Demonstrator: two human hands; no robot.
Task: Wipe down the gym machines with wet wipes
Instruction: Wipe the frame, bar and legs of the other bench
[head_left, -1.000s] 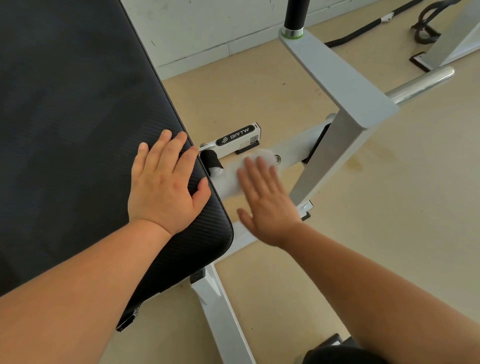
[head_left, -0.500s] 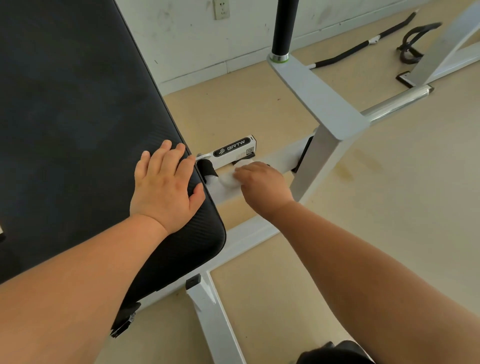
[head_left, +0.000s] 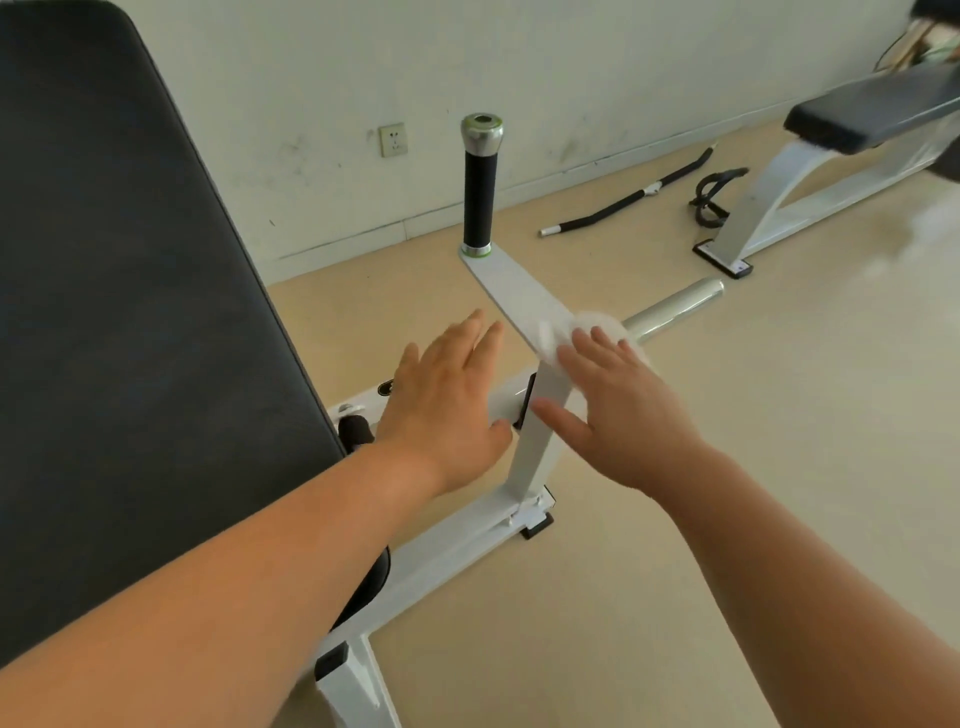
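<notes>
white wet wipe lay pressed under the right hand, grip flat and wide, on the frame arm running away toward the black handle, left hand open beside.

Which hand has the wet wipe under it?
The right hand: it presses the crumpled white wet wipe onto the flat white metal arm; the left hand holds nothing.

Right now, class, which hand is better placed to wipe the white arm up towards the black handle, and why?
The right hand: it presses the wet wipe onto the white arm. The left hand hovers open beside it, holding no wipe.
</notes>
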